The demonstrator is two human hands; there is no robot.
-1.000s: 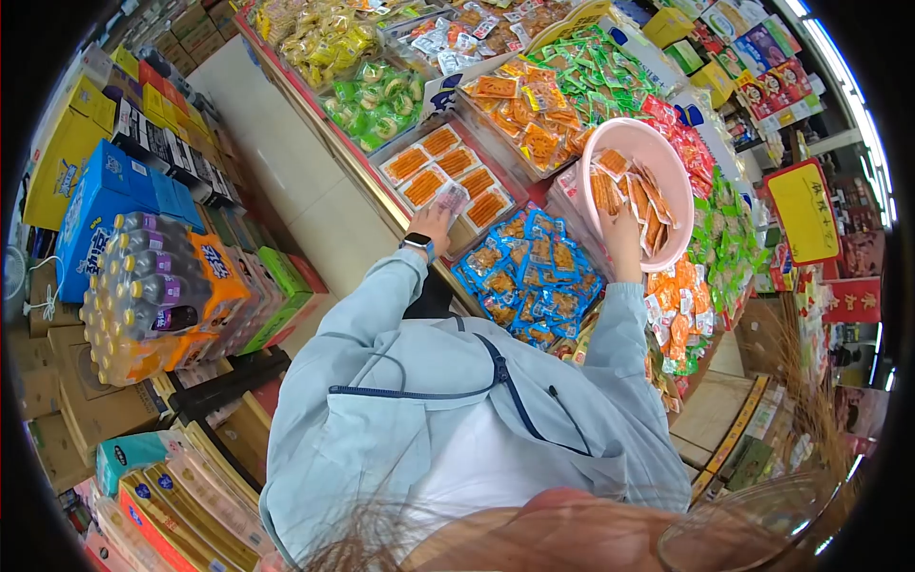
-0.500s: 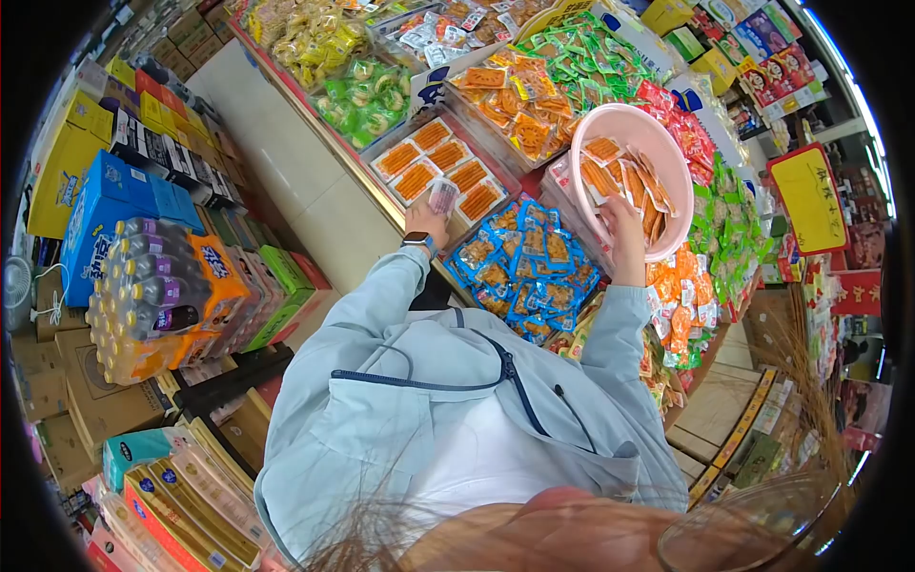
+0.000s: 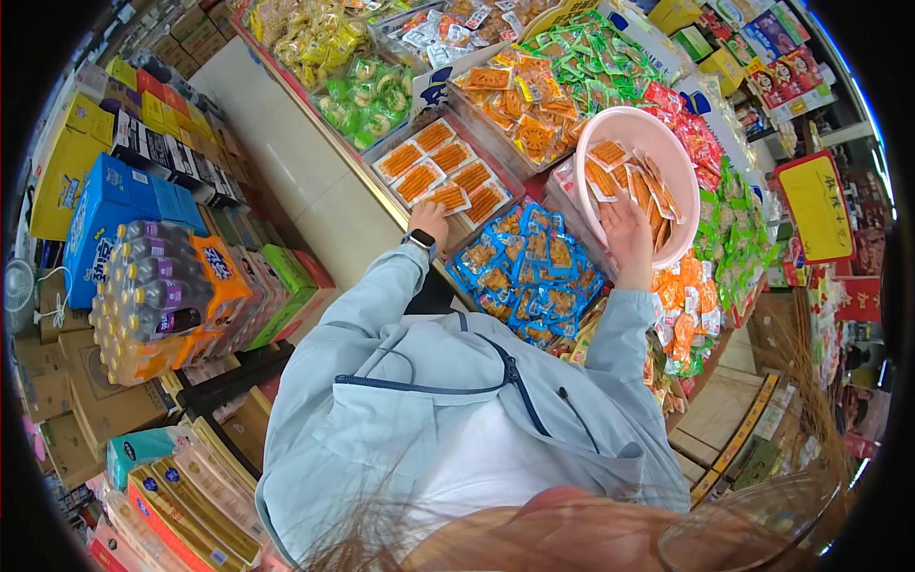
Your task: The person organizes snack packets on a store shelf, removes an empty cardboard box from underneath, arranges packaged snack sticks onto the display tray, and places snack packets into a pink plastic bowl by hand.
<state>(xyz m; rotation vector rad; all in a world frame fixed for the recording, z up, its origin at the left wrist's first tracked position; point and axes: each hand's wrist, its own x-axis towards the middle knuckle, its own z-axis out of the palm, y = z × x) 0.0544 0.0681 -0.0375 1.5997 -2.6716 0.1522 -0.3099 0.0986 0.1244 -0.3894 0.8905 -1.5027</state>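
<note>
Rnd plastic tub (image 3: 660, 141); glossy packs (image 3: 471, 175), ridged orange. Touching one w/ L hand (image 3: 429, 220), can't tell grip; w/ R hand (image 3: 629, 229) in tub, unclasped.

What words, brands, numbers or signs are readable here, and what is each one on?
No text reads with certainty.
Yellow sign: dark Chinese characters, too blurred.
Blue box: large characters, tilted and unclear.
Bottle pack: characters on its orange wrap, unclear.
Tray packets and tub packets: any print too small.
Blue packets: too small.
</note>
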